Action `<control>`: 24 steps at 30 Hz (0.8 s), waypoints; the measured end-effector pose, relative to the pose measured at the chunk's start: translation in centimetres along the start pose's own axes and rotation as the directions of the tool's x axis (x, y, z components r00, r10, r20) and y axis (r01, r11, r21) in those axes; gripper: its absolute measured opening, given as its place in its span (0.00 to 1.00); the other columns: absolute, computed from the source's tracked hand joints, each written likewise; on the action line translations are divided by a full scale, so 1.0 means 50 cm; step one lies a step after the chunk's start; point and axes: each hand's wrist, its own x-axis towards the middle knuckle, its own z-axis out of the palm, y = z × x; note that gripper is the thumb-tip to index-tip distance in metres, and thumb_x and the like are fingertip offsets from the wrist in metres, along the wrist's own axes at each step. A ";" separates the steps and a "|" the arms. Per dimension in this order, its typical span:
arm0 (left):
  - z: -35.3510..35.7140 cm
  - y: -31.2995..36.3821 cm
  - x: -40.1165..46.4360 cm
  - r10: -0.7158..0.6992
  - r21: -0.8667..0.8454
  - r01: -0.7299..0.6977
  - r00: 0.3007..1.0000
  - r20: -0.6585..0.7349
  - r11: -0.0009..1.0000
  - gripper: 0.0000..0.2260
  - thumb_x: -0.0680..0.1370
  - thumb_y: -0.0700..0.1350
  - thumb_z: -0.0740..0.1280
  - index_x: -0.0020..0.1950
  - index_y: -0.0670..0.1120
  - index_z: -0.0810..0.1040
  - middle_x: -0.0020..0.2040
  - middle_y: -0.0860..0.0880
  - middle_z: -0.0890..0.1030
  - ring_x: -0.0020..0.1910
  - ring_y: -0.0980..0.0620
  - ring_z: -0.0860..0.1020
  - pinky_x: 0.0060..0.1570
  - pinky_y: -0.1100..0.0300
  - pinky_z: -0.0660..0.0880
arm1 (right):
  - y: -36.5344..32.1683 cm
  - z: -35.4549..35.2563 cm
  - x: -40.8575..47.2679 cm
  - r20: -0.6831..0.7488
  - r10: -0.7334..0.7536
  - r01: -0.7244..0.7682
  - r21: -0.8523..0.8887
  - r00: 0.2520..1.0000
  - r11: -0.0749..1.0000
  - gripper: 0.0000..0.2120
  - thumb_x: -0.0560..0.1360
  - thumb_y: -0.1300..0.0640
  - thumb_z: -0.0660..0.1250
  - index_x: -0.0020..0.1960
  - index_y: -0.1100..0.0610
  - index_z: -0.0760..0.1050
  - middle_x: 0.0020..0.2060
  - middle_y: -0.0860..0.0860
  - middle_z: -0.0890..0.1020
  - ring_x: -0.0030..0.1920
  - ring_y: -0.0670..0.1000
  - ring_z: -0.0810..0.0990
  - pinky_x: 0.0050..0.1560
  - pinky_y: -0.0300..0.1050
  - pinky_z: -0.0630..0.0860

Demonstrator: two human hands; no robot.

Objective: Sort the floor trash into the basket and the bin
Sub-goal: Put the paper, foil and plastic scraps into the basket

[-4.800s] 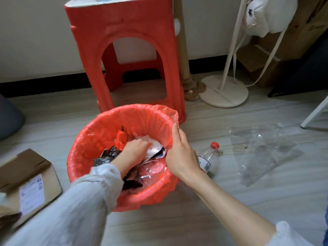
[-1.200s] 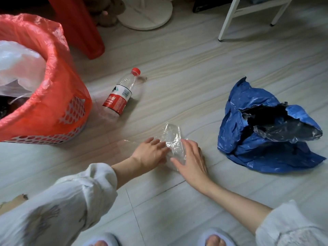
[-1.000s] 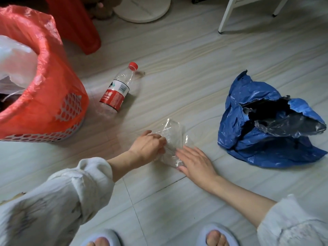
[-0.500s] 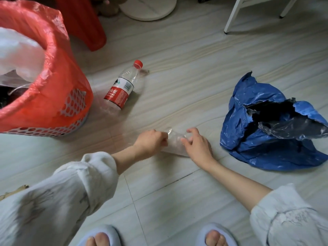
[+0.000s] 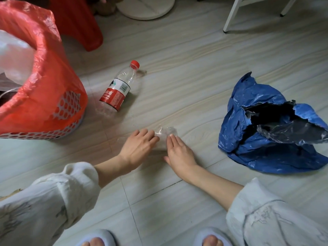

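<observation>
On the pale tiled floor [image 5: 195,71], I am working both hands on a crumpled piece of clear plastic film [image 5: 166,133] lying at the centre of the scene. My left hand [image 5: 137,146] is resting palm-down at the film's left edge, its fingers lying nearly straight and touching the plastic; I cannot tell whether the thumb is pinching anything beneath. My right hand [image 5: 179,151] is pressing flat on the film's near right side, fingers extended and together, thumb spread out to the left against the tile. The two hands are lying just beside each other, the film bunched between and beyond their fingertips.

Far left of the hands, a plastic water bottle [image 5: 119,87] with a red cap and red-and-white label is lying on its side, cap pointing away from me. Just left of it, a perforated basket [image 5: 58,110] lined with a red plastic bag is standing upright, pale plastic showing inside at the frame's left edge. To the right of the hands, well apart from them, a crumpled blue plastic bag [image 5: 252,121] is lying open on the floor, showing a dark lining.

White sleeves [image 5: 53,201] are covering both my forearms, and my slippered toes [image 5: 96,239] are showing at the near edge. At the far edge, a red stool leg [image 5: 79,23], a round white base [image 5: 145,6] and a white chair leg [image 5: 232,15] are standing.
</observation>
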 end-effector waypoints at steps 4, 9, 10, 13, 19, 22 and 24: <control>0.005 0.019 -0.033 -0.241 -0.310 0.287 0.954 0.178 0.906 0.21 0.72 0.36 0.66 0.65 0.42 0.69 0.60 0.42 0.70 0.56 0.42 0.71 0.52 0.51 0.74 | -0.010 -0.041 0.027 -0.060 0.042 -0.048 -0.105 0.997 0.993 0.11 0.63 0.59 0.63 0.38 0.62 0.82 0.32 0.52 0.82 0.34 0.50 0.82 0.29 0.37 0.74; -0.034 0.015 0.008 -0.510 -0.543 0.540 0.831 0.221 0.643 0.26 0.76 0.45 0.66 0.71 0.40 0.62 0.64 0.38 0.67 0.62 0.40 0.69 0.63 0.56 0.64 | -0.002 -0.090 0.032 -0.208 0.047 -0.021 0.129 0.977 0.991 0.15 0.79 0.62 0.54 0.64 0.59 0.70 0.56 0.59 0.79 0.56 0.61 0.78 0.51 0.48 0.72; -0.043 0.012 0.019 -0.526 -0.552 0.563 0.815 0.245 0.615 0.26 0.76 0.49 0.66 0.71 0.40 0.63 0.64 0.37 0.69 0.63 0.40 0.70 0.63 0.57 0.64 | -0.003 -0.094 0.021 -0.232 0.108 -0.059 0.207 0.967 0.977 0.14 0.79 0.60 0.54 0.62 0.58 0.72 0.55 0.59 0.80 0.55 0.61 0.78 0.51 0.48 0.72; -0.071 0.000 0.037 -0.489 -0.559 0.609 0.791 0.368 0.563 0.28 0.74 0.53 0.68 0.71 0.43 0.66 0.65 0.40 0.74 0.64 0.44 0.73 0.61 0.58 0.67 | -0.004 -0.099 -0.007 -0.199 0.285 -0.160 0.481 0.938 0.862 0.11 0.78 0.57 0.58 0.51 0.56 0.79 0.48 0.59 0.82 0.52 0.63 0.77 0.47 0.48 0.71; -0.165 -0.002 0.089 -0.643 -0.821 0.491 0.736 0.212 0.292 0.20 0.74 0.42 0.69 0.66 0.44 0.73 0.57 0.43 0.81 0.59 0.52 0.77 0.56 0.70 0.67 | 0.003 -0.189 -0.002 -0.149 0.513 -0.148 0.858 0.845 0.492 0.09 0.73 0.59 0.63 0.44 0.60 0.81 0.38 0.58 0.83 0.42 0.58 0.78 0.46 0.47 0.73; -0.207 -0.014 0.104 -0.721 -0.927 0.371 0.626 0.297 -0.060 0.16 0.73 0.39 0.69 0.60 0.47 0.75 0.48 0.44 0.81 0.49 0.50 0.78 0.54 0.58 0.74 | -0.021 -0.237 -0.010 -0.197 0.517 -0.027 0.919 0.833 0.393 0.08 0.70 0.57 0.64 0.48 0.56 0.77 0.40 0.61 0.82 0.41 0.61 0.79 0.48 0.55 0.78; -0.243 -0.037 0.099 -0.707 -0.935 0.267 0.614 0.352 -0.234 0.09 0.74 0.36 0.68 0.50 0.48 0.75 0.40 0.47 0.80 0.38 0.50 0.77 0.40 0.59 0.74 | -0.039 -0.273 -0.023 -0.221 0.472 0.051 0.937 0.853 0.346 0.09 0.69 0.58 0.65 0.49 0.50 0.76 0.44 0.57 0.84 0.47 0.57 0.82 0.53 0.57 0.78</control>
